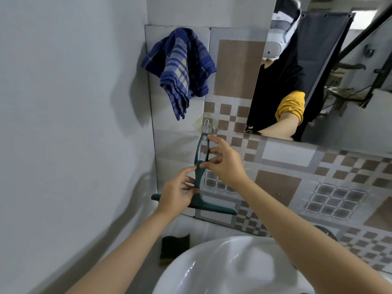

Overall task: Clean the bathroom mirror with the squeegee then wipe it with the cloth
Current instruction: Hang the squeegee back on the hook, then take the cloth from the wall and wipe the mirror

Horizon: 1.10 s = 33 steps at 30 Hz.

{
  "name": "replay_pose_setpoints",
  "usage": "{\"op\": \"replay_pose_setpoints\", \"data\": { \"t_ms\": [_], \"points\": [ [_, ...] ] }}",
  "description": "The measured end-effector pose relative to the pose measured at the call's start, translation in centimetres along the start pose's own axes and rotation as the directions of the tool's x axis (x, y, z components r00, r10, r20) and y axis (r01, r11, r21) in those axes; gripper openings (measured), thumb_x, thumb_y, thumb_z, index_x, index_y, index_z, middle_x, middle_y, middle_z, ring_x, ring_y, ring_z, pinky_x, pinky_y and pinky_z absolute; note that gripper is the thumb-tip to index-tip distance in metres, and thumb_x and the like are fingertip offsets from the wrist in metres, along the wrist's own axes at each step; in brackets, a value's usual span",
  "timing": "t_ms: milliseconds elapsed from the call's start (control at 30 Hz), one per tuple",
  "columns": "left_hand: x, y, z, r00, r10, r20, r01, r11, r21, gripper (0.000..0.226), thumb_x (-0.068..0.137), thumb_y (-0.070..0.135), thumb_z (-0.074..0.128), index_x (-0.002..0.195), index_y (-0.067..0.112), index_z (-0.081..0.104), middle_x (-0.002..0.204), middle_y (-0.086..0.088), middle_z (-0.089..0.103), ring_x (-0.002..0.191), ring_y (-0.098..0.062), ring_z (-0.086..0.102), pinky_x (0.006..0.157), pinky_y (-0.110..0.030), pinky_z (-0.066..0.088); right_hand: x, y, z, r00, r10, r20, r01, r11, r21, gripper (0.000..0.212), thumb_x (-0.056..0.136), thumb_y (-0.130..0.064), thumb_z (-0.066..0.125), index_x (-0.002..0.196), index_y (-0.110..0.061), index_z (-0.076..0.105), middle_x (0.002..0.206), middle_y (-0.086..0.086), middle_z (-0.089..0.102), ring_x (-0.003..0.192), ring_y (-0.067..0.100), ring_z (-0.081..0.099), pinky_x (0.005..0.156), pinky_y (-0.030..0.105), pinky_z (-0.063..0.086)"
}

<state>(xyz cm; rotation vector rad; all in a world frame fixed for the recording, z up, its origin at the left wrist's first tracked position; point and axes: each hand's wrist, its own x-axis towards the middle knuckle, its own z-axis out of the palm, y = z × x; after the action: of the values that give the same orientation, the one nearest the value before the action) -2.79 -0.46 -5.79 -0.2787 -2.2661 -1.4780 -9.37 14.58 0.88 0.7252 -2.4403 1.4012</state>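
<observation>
A: Entry, head view. Landmark: the clear wall hook (206,125) on the tiled wall (282,185). Where is the squeegee?

B: The green squeegee (199,179) sits directly below the hook, handle up, its top loop just under the hook. I cannot tell whether the loop is on the hook or just off it. The blade runs crosswise at the bottom, well below the hook.

A: Left hand?

B: Left hand (177,194) is below the hook and slightly left, fingers narrow and curled around the lower handle just above the blade. It holds the squeegee.

A: Right hand?

B: Right hand (222,162) is below and right of the hook. Fingers are spread moderately; the fingertips (210,137) touch the loop and upper handle. Contact is light rather than a full wrap; I record it as a loose hold.

A: Cloth and mirror?

B: The blue checked cloth (180,66) hangs on the wall above and left of the hook, untouched. The mirror (343,85) is above and right of the hook. The white sink (222,270) lies far below it, with a dark sponge (175,248) beside its left rim.
</observation>
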Motion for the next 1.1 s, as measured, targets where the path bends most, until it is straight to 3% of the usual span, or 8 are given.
{"op": "replay_pose_setpoints", "data": {
  "t_ms": [267, 400, 533, 633, 767, 900, 1000, 1100],
  "points": [
    [0.0, -1.0, 0.1, 0.997, -0.061, 0.046, 0.062, 0.998, -0.03, 0.051, 0.078, 0.009, 0.068, 0.122, 0.027, 0.05, 0.1, 0.004, 0.065, 0.093, -0.01, 0.064, 0.077, -0.028, 0.057, -0.3, 0.1, 0.0, 1.0, 0.001, 0.003, 0.0, 0.997, -0.08, 0.066, 0.085, -0.012, 0.071, 0.141, -0.027, 0.039, 0.108, -0.001, 0.059, 0.08, 0.006, 0.065, 0.078, 0.024, 0.056],
    [0.9, 0.7, -1.5, 0.992, 0.043, -0.116, -0.04, 0.999, 0.026, 0.04, 0.078, 0.013, 0.069, 0.114, 0.025, 0.056, 0.099, 0.009, 0.065, 0.092, -0.002, 0.061, 0.084, -0.021, 0.051, 0.2, -1.7, -1.7, 0.966, -0.214, -0.148, 0.196, 0.972, -0.132, 0.045, 0.087, -0.012, 0.068, 0.129, -0.017, 0.056, 0.1, 0.002, 0.064, 0.075, -0.001, 0.06, 0.073, 0.012, 0.054],
    [4.7, 7.2, -5.4, 0.839, 0.314, -0.443, -0.291, 0.949, 0.121, 0.024, 0.082, 0.01, 0.064, 0.106, 0.013, 0.061, 0.098, -0.002, 0.065, 0.09, -0.008, 0.06, 0.079, -0.018, 0.048, 2.8, -6.4, -4.1, 0.848, -0.415, -0.33, 0.392, 0.91, -0.137, 0.029, 0.087, -0.008, 0.067, 0.116, -0.009, 0.064, 0.093, 0.005, 0.063, 0.074, 0.01, 0.062, 0.071, 0.021, 0.056],
    [8.5, 12.4, -9.0, 0.709, 0.443, -0.549, -0.408, 0.892, 0.193, 0.02, 0.084, 0.014, 0.059, 0.104, 0.018, 0.059, 0.099, -0.004, 0.063, 0.09, -0.012, 0.059, 0.078, -0.021, 0.047, 5.7, -10.6, -5.7, 0.781, -0.487, -0.39, 0.467, 0.871, -0.152, 0.027, 0.088, -0.01, 0.065, 0.115, -0.01, 0.064, 0.093, 0.007, 0.065, 0.078, 0.011, 0.062, 0.073, 0.018, 0.055],
    [13.9, 15.9, -12.5, 0.8, 0.353, -0.485, -0.281, 0.935, 0.216, 0.024, 0.084, 0.021, 0.056, 0.107, 0.022, 0.059, 0.108, -0.001, 0.062, 0.096, -0.009, 0.057, 0.086, -0.027, 0.047, 9.5, -14.6, -6.9, 0.834, -0.414, -0.364, 0.384, 0.91, -0.155, 0.029, 0.09, -0.023, 0.063, 0.119, -0.02, 0.062, 0.098, 0.002, 0.062, 0.086, 0.015, 0.062, 0.081, 0.03, 0.055],
    [17.3, 16.6, -14.2, 0.896, 0.27, -0.352, -0.156, 0.934, 0.32, 0.027, 0.086, 0.009, 0.052, 0.111, 0.017, 0.061, 0.112, -0.001, 0.063, 0.099, -0.012, 0.057, 0.088, -0.024, 0.044, 11.5, -16.3, -7.1, 0.892, -0.336, -0.304, 0.258, 0.928, -0.267, 0.033, 0.09, -0.027, 0.062, 0.123, -0.023, 0.06, 0.095, 0.004, 0.065, 0.082, 0.018, 0.062, 0.075, 0.036, 0.056],
    [18.5, 16.6, -14.7, 0.942, 0.143, -0.303, -0.06, 0.961, 0.269, 0.032, 0.086, 0.002, 0.051, 0.111, 0.02, 0.061, 0.108, -0.003, 0.065, 0.097, -0.016, 0.059, 0.083, -0.026, 0.046, 12.3, -16.9, -6.8, 0.914, -0.296, -0.278, 0.236, 0.944, -0.228, 0.034, 0.087, -0.021, 0.067, 0.121, -0.023, 0.062, 0.089, 0.004, 0.067, 0.071, 0.012, 0.059, 0.06, 0.019, 0.05],
    [19.0, 16.7, -14.9, 0.959, 0.14, -0.248, -0.089, 0.974, 0.208, 0.043, 0.081, -0.004, 0.053, 0.113, 0.023, 0.064, 0.102, 0.0, 0.067, 0.092, -0.015, 0.063, 0.074, -0.025, 0.053, 12.8, -17.3, -6.3, 0.929, -0.279, -0.245, 0.237, 0.953, -0.187, 0.033, 0.084, -0.018, 0.07, 0.116, -0.024, 0.065, 0.078, 0.001, 0.068, 0.063, 0.005, 0.058, 0.054, 0.01, 0.043]
  ]
}}
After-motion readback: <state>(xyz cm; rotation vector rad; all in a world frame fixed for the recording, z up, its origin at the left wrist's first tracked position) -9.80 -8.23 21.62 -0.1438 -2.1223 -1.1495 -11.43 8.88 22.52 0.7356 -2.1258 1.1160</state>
